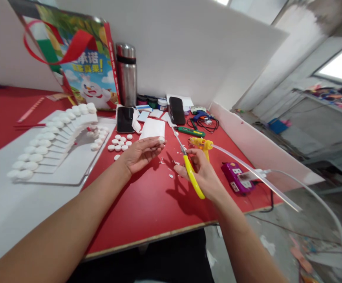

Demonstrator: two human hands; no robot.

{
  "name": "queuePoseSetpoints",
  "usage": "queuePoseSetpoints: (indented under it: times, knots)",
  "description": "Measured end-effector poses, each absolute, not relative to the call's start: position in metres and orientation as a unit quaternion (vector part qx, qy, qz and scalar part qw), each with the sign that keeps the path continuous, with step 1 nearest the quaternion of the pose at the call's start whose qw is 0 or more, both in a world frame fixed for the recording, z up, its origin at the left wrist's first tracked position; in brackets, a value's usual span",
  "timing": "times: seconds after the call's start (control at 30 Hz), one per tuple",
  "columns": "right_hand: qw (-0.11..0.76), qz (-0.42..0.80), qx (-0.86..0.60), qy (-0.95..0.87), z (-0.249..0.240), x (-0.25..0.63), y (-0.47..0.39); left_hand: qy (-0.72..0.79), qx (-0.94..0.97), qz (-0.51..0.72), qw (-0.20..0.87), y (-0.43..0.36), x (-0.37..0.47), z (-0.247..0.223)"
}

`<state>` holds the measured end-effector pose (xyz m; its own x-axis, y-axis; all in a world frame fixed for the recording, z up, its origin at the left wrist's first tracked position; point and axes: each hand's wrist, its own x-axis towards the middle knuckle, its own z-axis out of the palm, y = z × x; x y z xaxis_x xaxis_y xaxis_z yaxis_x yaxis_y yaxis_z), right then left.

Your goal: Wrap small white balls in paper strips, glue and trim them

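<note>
My left hand (143, 153) pinches a small white round piece (161, 139) between thumb and fingertips, above the red table. To its right, my right hand (200, 169) holds yellow-handled scissors (192, 177), their blades pointing away and up to the left. Beside my left hand lie several white round discs (118, 148), with a white sheet (153, 129) just beyond. Behind my right hand is a yellow glue gun (202, 143) with a long clear stick in it. Small white scraps (171, 176) lie between and below the hands.
On the left stands a curved white structure (61, 137) topped with discs. Behind are a bag (85, 74), a steel flask (127, 74), two phones (125, 120) (177, 111), small jars (162, 104) and a green cutter (191, 132). A purple power strip (237, 177) with cables sits right.
</note>
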<state>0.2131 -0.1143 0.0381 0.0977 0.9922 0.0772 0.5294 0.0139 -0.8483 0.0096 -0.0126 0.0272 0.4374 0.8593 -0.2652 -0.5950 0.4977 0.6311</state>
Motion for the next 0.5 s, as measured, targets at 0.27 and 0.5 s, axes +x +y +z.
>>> queuePoseSetpoints:
  times: [0.27, 0.5]
  knots:
    - [0.316, 0.2, -0.632, -0.679, 0.051, 0.203, -0.124, 0.261, 0.232, 0.458, 0.818, -0.011, 0.01, 0.024]
    - [0.285, 0.131, -0.628, -0.712, 0.054, 0.198, -0.124, 0.264, 0.232, 0.451, 0.821, -0.013, 0.01, 0.023]
